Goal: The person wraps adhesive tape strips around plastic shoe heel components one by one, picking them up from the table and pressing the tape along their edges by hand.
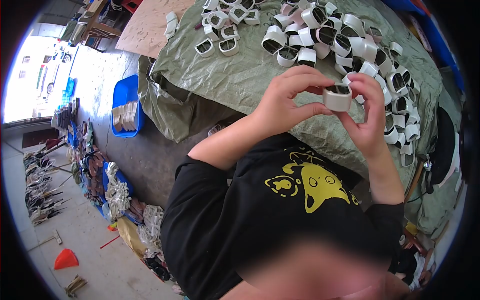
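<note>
Between my two hands is a white shoe heel (337, 101), a short rounded block with a glossy side and a dark top facing up. The fingers and thumb of my left hand (290, 95) pinch it from the left. On its other side, my right hand (367, 112) grips it with fingertips and thumb. Just beyond and to the right of my hands, many similar white heels (300, 37) lie heaped on a green-grey plastic sheet (220, 82). A smaller loose group of heels (228, 46) sits farther left on the sheet.
A plywood board (150, 27) adjoins the sheet at the far left. On the floor to the left stands a blue bin (119, 95) holding beige flat pieces. Piled bags and materials (117, 192) line the floor farther left, near a red dustpan-like object (66, 259).
</note>
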A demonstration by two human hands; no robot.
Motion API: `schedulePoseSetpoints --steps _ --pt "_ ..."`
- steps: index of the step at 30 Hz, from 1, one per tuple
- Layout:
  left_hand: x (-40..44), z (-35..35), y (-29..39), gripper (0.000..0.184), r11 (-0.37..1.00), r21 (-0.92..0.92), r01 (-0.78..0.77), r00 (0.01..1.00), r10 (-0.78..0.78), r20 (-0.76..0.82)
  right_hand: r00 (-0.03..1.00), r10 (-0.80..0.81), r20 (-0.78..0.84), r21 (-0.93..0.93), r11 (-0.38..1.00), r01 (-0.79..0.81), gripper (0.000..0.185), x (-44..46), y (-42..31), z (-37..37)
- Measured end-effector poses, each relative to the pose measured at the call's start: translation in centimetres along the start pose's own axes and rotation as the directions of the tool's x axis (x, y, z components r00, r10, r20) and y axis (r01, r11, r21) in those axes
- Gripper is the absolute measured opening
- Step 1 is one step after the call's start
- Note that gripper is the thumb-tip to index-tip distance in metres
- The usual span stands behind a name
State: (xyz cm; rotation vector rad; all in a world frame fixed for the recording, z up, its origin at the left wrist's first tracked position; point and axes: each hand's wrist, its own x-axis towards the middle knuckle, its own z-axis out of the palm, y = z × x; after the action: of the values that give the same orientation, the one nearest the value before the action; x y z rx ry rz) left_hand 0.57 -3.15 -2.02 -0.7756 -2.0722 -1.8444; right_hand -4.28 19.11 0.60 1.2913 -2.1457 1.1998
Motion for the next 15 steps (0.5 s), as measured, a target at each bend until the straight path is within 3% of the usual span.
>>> schedulePoseSetpoints --steps 3,5,8,11,12,15 --pt "0.3 0.6 1.0 0.065 1.0 -0.027 0.005 0.995 -0.008 -0.103 0.965 0.237 0.113 0.356 0.897 -0.262 0.067 -0.3 -0.3 -0.5" --pt "0.5 0.8 1.4 0.065 0.999 -0.039 0.004 0.988 -0.01 -0.154 0.977 0.188 0.103 0.312 0.926 -0.211 0.068 -0.8 0.1 -0.8" --pt "0.4 0.6 1.7 0.068 0.98 -0.195 0.047 0.996 -0.059 -0.06 0.992 0.085 0.092 0.219 0.97 -0.103 0.07 -1.1 0.6 -0.9" --pt "0.4 0.8 1.5 0.069 0.952 -0.252 0.176 0.982 -0.188 -0.026 0.983 -0.182 0.031 0.045 0.982 0.181 0.076 -0.6 0.9 -0.6" --pt "0.4 0.9 1.5 0.069 0.93 -0.28 0.238 0.968 -0.249 -0.006 0.983 -0.183 0.031 0.045 0.982 0.182 0.076 -0.6 0.8 -0.5" --pt "0.3 0.7 1.2 0.066 0.947 -0.241 0.214 0.974 -0.224 -0.017 0.999 0.048 0.001 0.196 0.98 -0.047 0.077 -0.7 -0.1 0.0"
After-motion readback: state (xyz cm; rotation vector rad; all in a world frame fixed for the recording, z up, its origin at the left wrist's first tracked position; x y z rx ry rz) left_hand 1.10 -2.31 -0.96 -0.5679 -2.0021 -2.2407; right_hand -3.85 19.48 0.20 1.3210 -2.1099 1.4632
